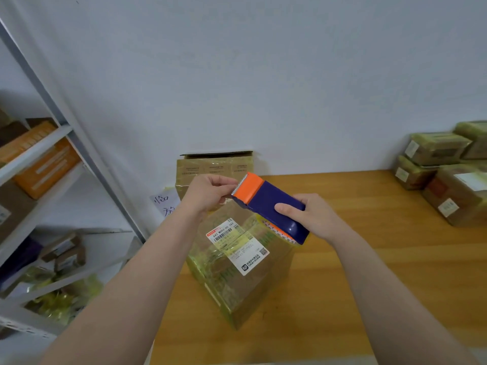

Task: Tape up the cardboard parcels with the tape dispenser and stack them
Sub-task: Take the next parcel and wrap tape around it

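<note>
A cardboard parcel (237, 270) wrapped in yellowish tape, with white shipping labels on top, stands on the wooden table (382, 272) in front of me. Above its far edge my right hand (311, 217) grips a blue tape dispenser (274, 209) with an orange toothed head, raised off the parcel. My left hand (208, 191) pinches at the tape end right by the dispenser's toothed edge. The tape itself is too clear to make out.
A second taped box (213, 167) with an open flap stands behind against the wall. Several taped parcels (445, 169) are stacked at the table's right rear. A metal shelf (39, 185) with boxes and packets stands at the left.
</note>
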